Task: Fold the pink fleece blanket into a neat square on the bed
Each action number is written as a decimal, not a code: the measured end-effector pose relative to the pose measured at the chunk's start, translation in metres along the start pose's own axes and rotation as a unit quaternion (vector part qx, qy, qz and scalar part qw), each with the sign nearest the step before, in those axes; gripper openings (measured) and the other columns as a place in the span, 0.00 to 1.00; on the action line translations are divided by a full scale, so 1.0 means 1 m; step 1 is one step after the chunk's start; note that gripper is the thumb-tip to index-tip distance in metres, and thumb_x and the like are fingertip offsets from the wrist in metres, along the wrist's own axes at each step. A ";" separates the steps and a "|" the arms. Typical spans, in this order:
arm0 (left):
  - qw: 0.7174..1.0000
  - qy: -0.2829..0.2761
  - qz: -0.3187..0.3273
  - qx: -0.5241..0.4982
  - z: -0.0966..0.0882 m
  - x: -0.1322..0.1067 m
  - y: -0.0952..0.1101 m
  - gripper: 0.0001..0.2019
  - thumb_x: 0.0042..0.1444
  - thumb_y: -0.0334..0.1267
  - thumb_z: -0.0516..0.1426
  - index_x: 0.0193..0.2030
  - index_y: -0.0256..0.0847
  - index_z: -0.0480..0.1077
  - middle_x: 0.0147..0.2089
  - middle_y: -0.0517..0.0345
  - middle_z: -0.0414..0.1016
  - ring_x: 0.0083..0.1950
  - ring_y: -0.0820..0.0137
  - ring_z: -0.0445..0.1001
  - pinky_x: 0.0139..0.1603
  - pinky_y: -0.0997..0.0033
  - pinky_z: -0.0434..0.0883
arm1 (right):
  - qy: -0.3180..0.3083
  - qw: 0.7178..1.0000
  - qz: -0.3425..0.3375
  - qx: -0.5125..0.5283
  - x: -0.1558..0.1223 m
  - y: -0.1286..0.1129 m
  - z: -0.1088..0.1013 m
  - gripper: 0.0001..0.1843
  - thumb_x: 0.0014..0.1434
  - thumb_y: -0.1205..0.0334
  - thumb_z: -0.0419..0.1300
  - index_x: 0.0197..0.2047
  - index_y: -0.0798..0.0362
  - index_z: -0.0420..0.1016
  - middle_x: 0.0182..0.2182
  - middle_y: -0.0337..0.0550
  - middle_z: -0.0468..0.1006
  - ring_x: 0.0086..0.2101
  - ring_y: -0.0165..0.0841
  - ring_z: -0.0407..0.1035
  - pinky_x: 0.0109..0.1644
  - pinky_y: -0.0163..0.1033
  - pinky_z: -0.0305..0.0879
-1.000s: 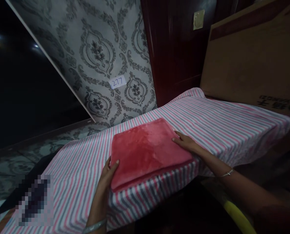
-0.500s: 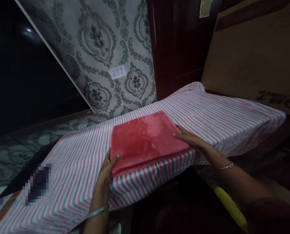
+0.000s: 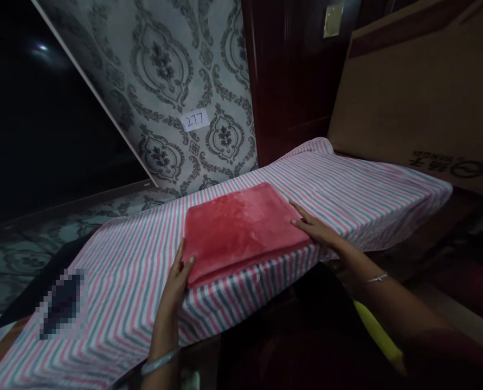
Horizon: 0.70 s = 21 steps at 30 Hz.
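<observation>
A red plush cloth (image 3: 241,233), folded into a flat rectangle, lies on the striped table cover (image 3: 135,260) near its front edge. At the cloth's left edge is my left hand (image 3: 178,281), its thumb and fingers apart beside the front left corner. My right hand (image 3: 316,227) rests by the right edge with fingers stretched and spread. Both hands touch or nearly touch the sides without gripping; the exact contact is hard to see. A light bangle circles the left wrist and a thin one the right.
Behind the table stands a patterned wall with a paper label (image 3: 195,119) reading 277. A large cardboard box (image 3: 412,97) leans at the back right, next to a dark red door (image 3: 285,70). A dark screen (image 3: 42,124) is at left; a yellow object (image 3: 377,333) lies below right.
Both thumbs have drawn back slightly from the top of the cloth toward its edges. The cloth stays folded in place; the view has shifted slightly.
</observation>
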<state>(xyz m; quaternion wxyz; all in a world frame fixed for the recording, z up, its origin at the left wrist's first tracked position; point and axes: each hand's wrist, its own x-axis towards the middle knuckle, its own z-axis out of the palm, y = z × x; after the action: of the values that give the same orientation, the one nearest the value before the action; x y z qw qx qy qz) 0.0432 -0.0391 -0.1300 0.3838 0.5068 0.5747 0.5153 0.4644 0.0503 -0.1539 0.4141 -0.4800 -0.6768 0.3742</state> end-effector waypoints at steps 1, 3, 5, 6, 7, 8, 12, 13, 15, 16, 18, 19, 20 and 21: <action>1.000 -0.006 0.002 0.022 -0.003 -0.001 0.000 0.37 0.56 0.56 0.61 0.71 0.51 0.58 0.74 0.56 0.57 0.73 0.59 0.57 0.71 0.58 0.59 | -0.003 1.000 -0.006 -0.018 -0.002 0.000 0.000 0.45 0.60 0.36 0.56 0.75 0.43 0.50 0.72 0.38 0.52 0.69 0.46 0.49 0.72 0.54 0.49; 0.998 -0.024 0.001 0.058 -0.010 -0.003 0.001 0.33 0.54 0.58 0.61 0.64 0.46 0.70 0.70 0.52 0.65 0.72 0.57 0.61 0.72 0.55 0.58 | -0.004 0.999 -0.021 -0.042 -0.005 -0.001 0.001 0.42 0.61 0.35 0.54 0.73 0.44 0.56 0.70 0.39 0.58 0.68 0.46 0.53 0.72 0.54 0.49; 0.996 -0.040 0.004 0.076 -0.014 -0.007 0.002 0.30 0.53 0.60 0.61 0.57 0.43 0.75 0.64 0.51 0.72 0.70 0.56 0.64 0.72 0.52 0.56 | -0.003 0.998 -0.037 -0.041 -0.010 -0.002 0.001 0.39 0.61 0.33 0.52 0.70 0.44 0.63 0.67 0.41 0.64 0.67 0.46 0.55 0.72 0.54 0.48; 0.996 -0.044 0.001 0.077 -0.016 -0.010 0.004 0.29 0.53 0.59 0.61 0.56 0.44 0.76 0.63 0.51 0.74 0.69 0.56 0.64 0.73 0.51 0.55 | -0.007 0.999 -0.041 -0.033 -0.014 -0.002 0.001 0.38 0.62 0.33 0.51 0.68 0.45 0.66 0.66 0.42 0.66 0.67 0.46 0.56 0.72 0.54 0.48; 0.996 -0.046 -0.001 0.075 -0.017 -0.013 0.005 0.28 0.53 0.58 0.61 0.56 0.45 0.76 0.63 0.52 0.74 0.70 0.56 0.64 0.73 0.51 0.55 | -0.013 0.999 -0.042 -0.022 -0.017 -0.003 0.001 0.37 0.62 0.33 0.50 0.66 0.45 0.69 0.65 0.43 0.68 0.66 0.45 0.57 0.72 0.54 0.48; 0.996 -0.048 -0.002 0.077 -0.017 -0.017 0.006 0.28 0.52 0.56 0.63 0.57 0.46 0.76 0.64 0.53 0.73 0.71 0.56 0.62 0.73 0.52 0.55 | -0.022 0.999 -0.042 -0.010 -0.021 -0.004 0.000 0.36 0.63 0.33 0.50 0.65 0.46 0.70 0.64 0.44 0.69 0.66 0.45 0.58 0.72 0.55 0.48; 0.991 -0.052 0.042 0.119 -0.013 -0.028 0.003 0.33 0.45 0.42 0.68 0.61 0.47 0.71 0.68 0.51 0.68 0.73 0.54 0.58 0.73 0.54 0.54 | -0.064 0.995 -0.071 -0.003 -0.035 0.001 0.000 0.41 0.56 0.40 0.63 0.68 0.47 0.64 0.67 0.46 0.63 0.67 0.46 0.55 0.71 0.54 0.50; 0.988 -0.046 0.064 0.135 -0.011 -0.029 -0.001 0.34 0.44 0.39 0.67 0.61 0.46 0.70 0.67 0.50 0.68 0.72 0.53 0.58 0.73 0.54 0.55 | -0.064 0.994 -0.086 -0.013 -0.036 0.005 0.001 0.44 0.53 0.44 0.66 0.70 0.48 0.62 0.68 0.48 0.62 0.67 0.47 0.54 0.71 0.54 0.49; 0.979 -0.027 0.106 0.173 -0.007 -0.028 -0.010 0.34 0.44 0.33 0.62 0.62 0.45 0.68 0.65 0.49 0.69 0.70 0.53 0.61 0.71 0.52 0.57 | -0.043 0.992 -0.115 -0.033 -0.037 0.016 0.008 0.45 0.52 0.52 0.65 0.71 0.49 0.60 0.68 0.50 0.61 0.67 0.47 0.55 0.71 0.55 0.49; 0.973 -0.018 0.124 0.193 -0.005 -0.027 -0.015 0.35 0.43 0.31 0.60 0.63 0.44 0.67 0.63 0.48 0.69 0.69 0.53 0.63 0.70 0.51 0.59 | -0.026 0.991 -0.127 -0.040 -0.036 0.021 0.012 0.44 0.51 0.56 0.63 0.70 0.50 0.59 0.68 0.51 0.62 0.67 0.47 0.55 0.71 0.55 0.49; 0.962 -0.001 0.153 0.228 -0.003 -0.023 -0.024 0.36 0.41 0.29 0.56 0.62 0.43 0.65 0.59 0.48 0.71 0.66 0.53 0.66 0.68 0.49 0.61 | 0.006 0.988 -0.146 -0.047 -0.034 0.031 0.020 0.43 0.48 0.63 0.58 0.69 0.51 0.61 0.66 0.52 0.64 0.65 0.47 0.57 0.70 0.56 0.50; 0.956 0.007 0.165 0.240 -0.002 -0.022 -0.028 0.36 0.41 0.29 0.56 0.62 0.43 0.65 0.57 0.47 0.71 0.64 0.52 0.67 0.68 0.48 0.62 | 0.018 0.987 -0.152 -0.049 -0.033 0.034 0.023 0.44 0.46 0.65 0.57 0.69 0.51 0.62 0.65 0.52 0.65 0.65 0.47 0.59 0.70 0.56 0.52; 0.952 0.017 0.178 0.249 -0.001 -0.021 -0.030 0.35 0.41 0.29 0.55 0.61 0.42 0.65 0.56 0.47 0.71 0.63 0.52 0.68 0.67 0.48 0.62 | 0.030 0.986 -0.156 -0.050 -0.032 0.036 0.027 0.44 0.45 0.66 0.56 0.68 0.51 0.63 0.64 0.52 0.67 0.64 0.47 0.60 0.69 0.56 0.53; 0.948 0.028 0.188 0.254 0.000 -0.020 -0.031 0.34 0.40 0.30 0.55 0.60 0.41 0.66 0.56 0.46 0.71 0.62 0.52 0.69 0.66 0.48 0.63 | 0.042 0.985 -0.158 -0.051 -0.031 0.037 0.029 0.43 0.44 0.65 0.56 0.67 0.51 0.64 0.63 0.52 0.68 0.63 0.47 0.62 0.68 0.56 0.55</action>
<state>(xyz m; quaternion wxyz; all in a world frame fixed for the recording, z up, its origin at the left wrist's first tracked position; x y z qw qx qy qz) 0.0409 -0.0578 -0.1622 0.1225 0.6720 0.5912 0.4288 0.4563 0.0268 -0.2049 0.4710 -0.4034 -0.7442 0.2482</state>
